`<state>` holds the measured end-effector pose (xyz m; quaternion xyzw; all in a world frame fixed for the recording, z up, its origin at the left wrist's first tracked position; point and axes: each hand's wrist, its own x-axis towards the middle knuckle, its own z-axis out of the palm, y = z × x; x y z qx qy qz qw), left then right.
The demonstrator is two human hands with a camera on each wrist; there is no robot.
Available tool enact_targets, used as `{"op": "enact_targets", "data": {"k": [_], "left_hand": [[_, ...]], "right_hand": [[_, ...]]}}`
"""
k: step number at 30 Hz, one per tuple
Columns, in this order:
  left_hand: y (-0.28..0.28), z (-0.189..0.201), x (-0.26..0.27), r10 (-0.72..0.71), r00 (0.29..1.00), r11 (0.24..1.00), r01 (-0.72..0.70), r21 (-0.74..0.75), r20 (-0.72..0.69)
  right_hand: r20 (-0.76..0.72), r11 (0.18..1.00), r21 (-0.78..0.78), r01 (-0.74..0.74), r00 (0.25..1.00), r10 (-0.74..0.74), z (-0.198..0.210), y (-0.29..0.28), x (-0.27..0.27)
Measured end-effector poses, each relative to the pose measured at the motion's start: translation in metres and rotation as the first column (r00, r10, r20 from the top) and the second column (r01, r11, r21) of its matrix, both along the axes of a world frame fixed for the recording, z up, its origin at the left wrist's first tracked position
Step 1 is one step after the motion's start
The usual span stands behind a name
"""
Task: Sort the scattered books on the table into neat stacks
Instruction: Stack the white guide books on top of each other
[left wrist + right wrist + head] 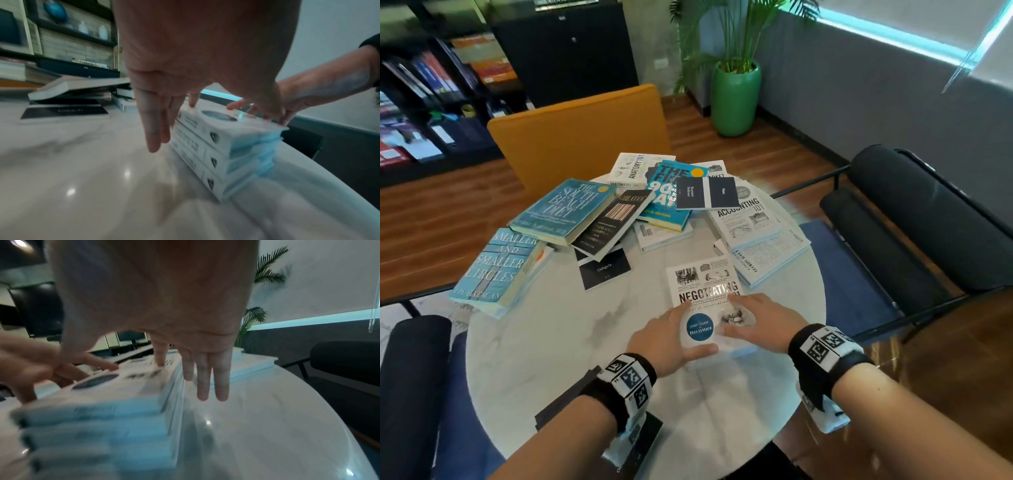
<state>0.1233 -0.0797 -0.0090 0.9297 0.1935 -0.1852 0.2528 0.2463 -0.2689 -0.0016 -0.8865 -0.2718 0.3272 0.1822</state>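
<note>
White stack of books (705,305) sits squared near the counter's (544,342) front edge, left hand (664,334) and right hand (756,320) flat-fingered against its sides, gripping nothing. The scattered books (571,219) behind look unsorted, so most work remains.

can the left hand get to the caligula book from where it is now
Probably yes. The left hand lies against the left side of the Negotiating stack, and the black Caligula book lies flat just beyond it to the left. Only bare table lies between them; its far corner sits under the dark barcode book.
</note>
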Motion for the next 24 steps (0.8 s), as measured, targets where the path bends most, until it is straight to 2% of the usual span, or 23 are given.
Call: {"op": "enact_targets", "data": {"k": [2, 5, 8, 13, 15, 19, 22, 24], "left_hand": [[0.009, 0.016, 0.013, 0.016, 1.000, 0.996, -0.016, 0.083, 0.002], [0.025, 0.040, 0.050, 0.081, 0.989, 0.976, -0.103, 0.192, 0.121], [0.045, 0.059, 0.104, 0.069, 0.972, 0.954, -0.130, 0.270, 0.225], [0.076, 0.066, 0.199, -0.031, 0.962, 0.946, -0.059, 0.318, 0.270], [0.086, 0.057, 0.229, -0.063, 0.967, 0.939, -0.026, 0.344, 0.245], [0.094, 0.034, 0.272, -0.093, 0.990, 0.929, 0.047, 0.368, 0.108], [0.093, 0.019, 0.291, -0.067, 0.995, 0.930, 0.037, 0.367, 0.070], [0.094, 0.011, 0.299, -0.046, 0.995, 0.933, 0.010, 0.361, 0.092]], "right_hand": [[0.059, 0.996, 0.054, 0.066, 0.996, -0.069, 0.013, 0.007, 0.020], [0.178, 0.991, 0.086, 0.102, 0.977, -0.116, 0.023, 0.022, 0.066], [0.295, 0.995, 0.075, 0.068, 0.952, -0.087, 0.035, 0.046, 0.120], [0.400, 0.999, 0.030, -0.023, 0.917, 0.009, 0.047, 0.090, 0.206], [0.395, 0.998, -0.021, -0.066, 0.916, 0.069, 0.044, 0.107, 0.234], [0.369, 0.967, -0.201, -0.158, 0.902, 0.224, 0.026, 0.143, 0.276], [0.291, 0.980, -0.178, -0.093, 0.946, 0.142, 0.011, 0.161, 0.296], [0.232, 0.971, -0.214, -0.105, 0.960, 0.155, 0.002, 0.168, 0.307]]}}
